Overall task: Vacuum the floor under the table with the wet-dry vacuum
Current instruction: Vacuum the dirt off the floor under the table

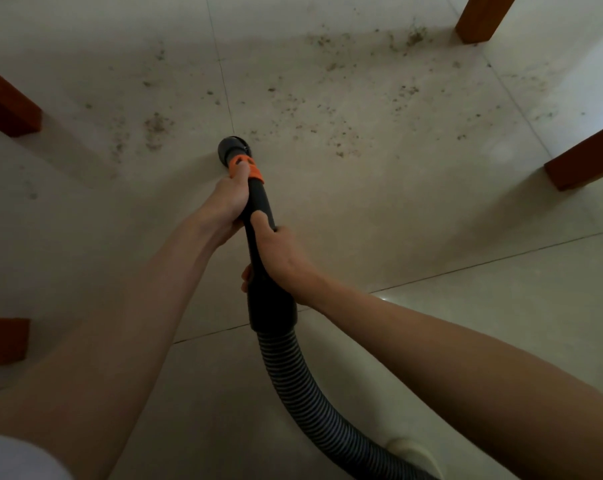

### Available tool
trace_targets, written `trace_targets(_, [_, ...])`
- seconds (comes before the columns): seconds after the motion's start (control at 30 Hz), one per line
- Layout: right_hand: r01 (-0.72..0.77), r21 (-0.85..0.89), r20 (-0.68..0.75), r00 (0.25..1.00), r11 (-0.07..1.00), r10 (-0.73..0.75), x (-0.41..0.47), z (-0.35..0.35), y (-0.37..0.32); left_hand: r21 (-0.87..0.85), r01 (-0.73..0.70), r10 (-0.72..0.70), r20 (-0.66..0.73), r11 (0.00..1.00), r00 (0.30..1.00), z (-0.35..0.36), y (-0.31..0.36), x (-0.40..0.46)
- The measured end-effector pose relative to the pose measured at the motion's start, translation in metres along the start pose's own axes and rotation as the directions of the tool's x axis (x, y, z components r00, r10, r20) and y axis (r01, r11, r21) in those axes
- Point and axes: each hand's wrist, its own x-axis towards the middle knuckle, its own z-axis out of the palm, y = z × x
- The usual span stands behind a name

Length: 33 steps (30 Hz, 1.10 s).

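While both hands steer the wand (258, 216), its nozzle (231, 150) sits at the near edge of the dirt (331, 109), so the sweep looks barely begun.

The left hand (229, 199) wraps its fingers round the wand just behind the orange collar (246, 168); the right hand (279, 258) curls round the tube lower down, thumb along the top, above the wide cuff where the ribbed hose (293, 386) joins. The nozzle seems to touch the floor (431, 323), though the dim light makes that hard to confirm. Brown crumbs lie scattered across glossy pale tiles between the square wooden legs (483, 19) (thickest near the far right one). The next move calls for pushing the nozzle forward and right through the crumbs, kept low, with the stiff hose trailing freely.
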Motion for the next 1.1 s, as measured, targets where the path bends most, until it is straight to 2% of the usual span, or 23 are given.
trace_targets(0.2, [-0.001, -0.017, -0.078, 0.997, 1.000, -0.001, -0.018, -0.007, 0.001, -0.051, 0.023, -0.014, 0.157, 0.998, 0.988, 0.006, 0.000, -0.020])
trace_targets(0.33, [0.021, 0.022, -0.113, 0.993, 1.000, -0.019, -0.040, -0.018, 0.011, 0.000, 0.048, -0.046, 0.282, 0.999, 0.958, 0.018, -0.006, -0.035])
trace_targets(0.43, [0.005, 0.023, -0.133, 0.991, 1.000, -0.002, -0.056, -0.026, 0.015, -0.004, 0.067, -0.063, 0.296, 0.998, 0.953, 0.031, -0.009, -0.050])
trace_targets(0.57, [0.022, -0.084, -0.191, 0.981, 0.996, -0.037, -0.064, -0.050, 0.022, -0.019, 0.116, -0.103, 0.345, 0.993, 0.933, 0.051, -0.005, -0.068])
trace_targets(0.97, [0.025, -0.032, -0.190, 0.981, 0.999, -0.031, -0.076, -0.106, 0.031, -0.020, 0.097, -0.088, 0.279, 0.995, 0.956, 0.115, -0.003, -0.081])
trace_targets(1.1, [0.045, -0.061, -0.176, 0.983, 0.997, -0.055, -0.068, -0.120, 0.031, -0.043, 0.070, -0.058, 0.243, 0.997, 0.968, 0.128, 0.000, -0.076])
